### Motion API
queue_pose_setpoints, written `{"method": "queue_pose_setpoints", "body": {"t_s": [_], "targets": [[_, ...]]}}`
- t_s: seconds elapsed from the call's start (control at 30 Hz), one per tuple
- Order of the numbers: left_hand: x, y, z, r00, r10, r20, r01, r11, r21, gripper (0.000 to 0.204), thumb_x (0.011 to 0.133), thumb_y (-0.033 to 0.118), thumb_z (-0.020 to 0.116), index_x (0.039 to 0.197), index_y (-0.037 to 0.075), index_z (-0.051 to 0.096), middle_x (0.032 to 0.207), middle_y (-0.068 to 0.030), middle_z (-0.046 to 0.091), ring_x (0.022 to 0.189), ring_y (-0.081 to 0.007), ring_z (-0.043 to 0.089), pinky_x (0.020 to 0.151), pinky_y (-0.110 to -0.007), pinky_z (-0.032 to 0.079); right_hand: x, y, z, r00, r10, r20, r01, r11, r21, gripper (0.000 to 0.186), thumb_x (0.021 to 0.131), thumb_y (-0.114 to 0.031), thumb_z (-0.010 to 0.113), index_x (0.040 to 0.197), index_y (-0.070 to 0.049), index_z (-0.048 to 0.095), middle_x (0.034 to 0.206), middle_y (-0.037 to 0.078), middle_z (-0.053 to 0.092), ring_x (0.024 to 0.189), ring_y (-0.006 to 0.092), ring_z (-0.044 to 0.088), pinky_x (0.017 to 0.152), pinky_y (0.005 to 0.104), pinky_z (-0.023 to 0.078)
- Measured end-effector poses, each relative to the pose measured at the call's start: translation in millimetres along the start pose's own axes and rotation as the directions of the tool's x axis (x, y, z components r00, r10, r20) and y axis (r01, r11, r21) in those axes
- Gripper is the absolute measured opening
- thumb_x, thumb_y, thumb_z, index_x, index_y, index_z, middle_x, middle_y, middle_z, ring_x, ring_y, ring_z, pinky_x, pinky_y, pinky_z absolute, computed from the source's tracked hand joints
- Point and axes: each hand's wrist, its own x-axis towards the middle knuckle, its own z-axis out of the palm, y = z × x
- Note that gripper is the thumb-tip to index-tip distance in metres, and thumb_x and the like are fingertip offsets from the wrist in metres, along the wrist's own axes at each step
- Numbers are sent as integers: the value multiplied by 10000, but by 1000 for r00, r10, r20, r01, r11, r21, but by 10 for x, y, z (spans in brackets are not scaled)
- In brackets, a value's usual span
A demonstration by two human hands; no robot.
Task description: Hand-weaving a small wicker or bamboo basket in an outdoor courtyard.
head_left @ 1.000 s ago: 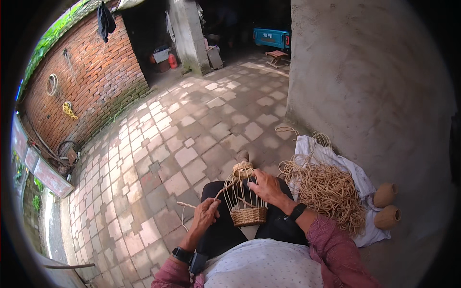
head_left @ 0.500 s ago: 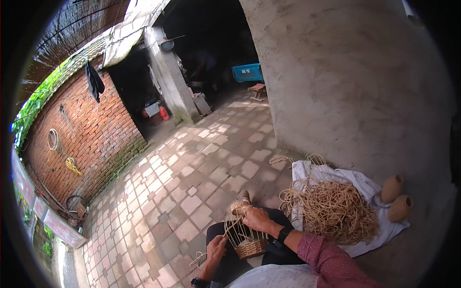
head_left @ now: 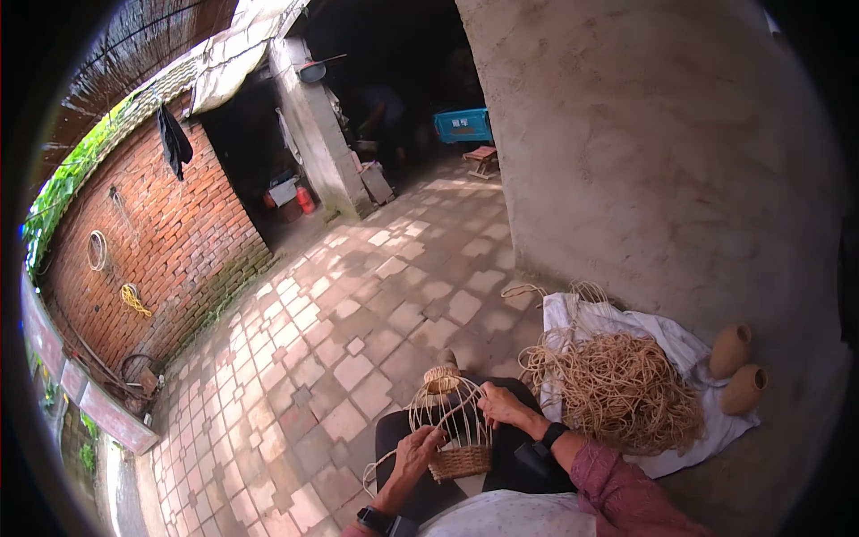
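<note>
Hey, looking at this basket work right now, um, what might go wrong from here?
The loose strand trailing from the left hand might snag or twist. The basket's thin ribs stand open above its woven band, so an uneven pull might bend them. And the cords on the white cloth lie in a jumble, so drawing one out could knot it.

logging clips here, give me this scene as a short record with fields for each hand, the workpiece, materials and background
left hand: left hand at the basket's left side, a pale strand trailing leftward; exact grip unclear
right hand: right hand at the basket's right side
workpiece: basket with woven bands at both ends, open ribs between
materials: tangled tan cord on white cloth
nearby: two brown pots
background: brick wall, paved ground
</note>
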Motion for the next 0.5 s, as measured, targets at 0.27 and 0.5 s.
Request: {"method": "queue_pose_setpoints", "body": {"t_s": [0.27, 0.5], "targets": [[108, 5, -97, 990, 119, -77, -133, 969, -210, 272, 968, 254, 578, 1011, -1, 661, 807, -10, 568, 691, -78, 566, 605, -230, 478, -164, -140, -250, 820, -479, -313, 290, 819, -495, 326, 894, -255, 601, 1106, -8, 596, 974, 206, 645, 879, 385, 622, 767, 410, 515], [-189, 32, -89, 920, 385, -71, -380, 922, 78, 250, 969, 211, 571, 1006, -16, 667, 802, -37, 547, 634, -100, 531, 554, -247, 445, -683, -743, -75, 867, -496, -52, 497, 852, 164, 270, 965, -214, 567, 1142, -11, 595, 883, 54, 622, 731, 113, 571, 664, 250, 497]]}}
